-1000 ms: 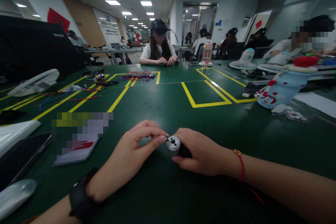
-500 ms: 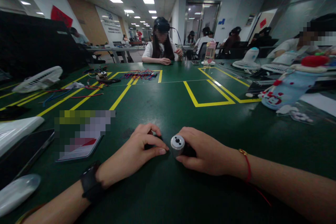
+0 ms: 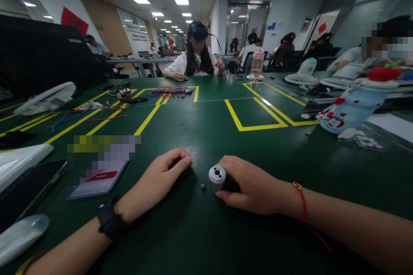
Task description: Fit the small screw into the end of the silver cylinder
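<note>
My right hand (image 3: 250, 184) is closed around a small silver cylindrical motor (image 3: 217, 173), which stands upright with its round end face up. That face has a dark centre and small holes. On the table just left of the motor lies a tiny round metal piece with a hole (image 3: 203, 186); it is too small to tell whether it is a nut or a gear. Left of this piece, my left hand (image 3: 159, 180) rests near the table, its fingers curled and thumb against the index finger, nothing visible between them.
A phone (image 3: 100, 184) lies left of my left hand, with a white mouse (image 3: 24, 238) nearer me. Wires (image 3: 172, 91) are heaped farther back. A blue bottle (image 3: 351, 107) stands at right amid small fans (image 3: 301, 73). A person (image 3: 196, 58) sits opposite.
My left hand has drawn back to the left, away from the motor, and its fingers have curled in. The tiny metal piece now shows on the table. My right hand stays on the motor.
</note>
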Demonstrator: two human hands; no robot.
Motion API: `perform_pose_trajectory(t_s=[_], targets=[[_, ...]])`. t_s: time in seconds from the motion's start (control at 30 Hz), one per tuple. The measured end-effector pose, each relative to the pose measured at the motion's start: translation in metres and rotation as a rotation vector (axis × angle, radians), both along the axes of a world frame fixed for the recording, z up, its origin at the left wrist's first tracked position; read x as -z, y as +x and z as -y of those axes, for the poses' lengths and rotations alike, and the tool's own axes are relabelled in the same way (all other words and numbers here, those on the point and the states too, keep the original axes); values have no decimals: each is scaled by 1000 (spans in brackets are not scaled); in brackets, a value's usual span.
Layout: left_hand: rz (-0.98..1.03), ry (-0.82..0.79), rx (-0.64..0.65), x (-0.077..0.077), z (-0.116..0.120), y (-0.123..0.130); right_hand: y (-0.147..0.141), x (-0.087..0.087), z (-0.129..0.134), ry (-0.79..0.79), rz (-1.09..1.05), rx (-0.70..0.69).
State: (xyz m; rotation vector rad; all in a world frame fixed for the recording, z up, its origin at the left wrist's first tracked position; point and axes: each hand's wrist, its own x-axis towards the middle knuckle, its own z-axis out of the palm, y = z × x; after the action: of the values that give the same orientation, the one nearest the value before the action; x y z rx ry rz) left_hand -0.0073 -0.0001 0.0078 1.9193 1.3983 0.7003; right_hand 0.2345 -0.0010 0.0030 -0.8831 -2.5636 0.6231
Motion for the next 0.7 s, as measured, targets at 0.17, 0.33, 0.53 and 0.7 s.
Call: perform_pose_trajectory(t_s=[0.17, 0.33, 0.53, 0.7], targets=[[26, -18, 12, 5, -1, -2, 0, 1, 0, -3, -7, -4], [-9, -8, 28, 5, 0, -1, 0, 0, 0, -8, -1, 4], [-30, -5, 31, 3, 1, 1, 0, -1, 0, -11, 4, -1], [-38, 19, 70, 5, -1, -1, -1, -1, 0, -18, 6, 3]])
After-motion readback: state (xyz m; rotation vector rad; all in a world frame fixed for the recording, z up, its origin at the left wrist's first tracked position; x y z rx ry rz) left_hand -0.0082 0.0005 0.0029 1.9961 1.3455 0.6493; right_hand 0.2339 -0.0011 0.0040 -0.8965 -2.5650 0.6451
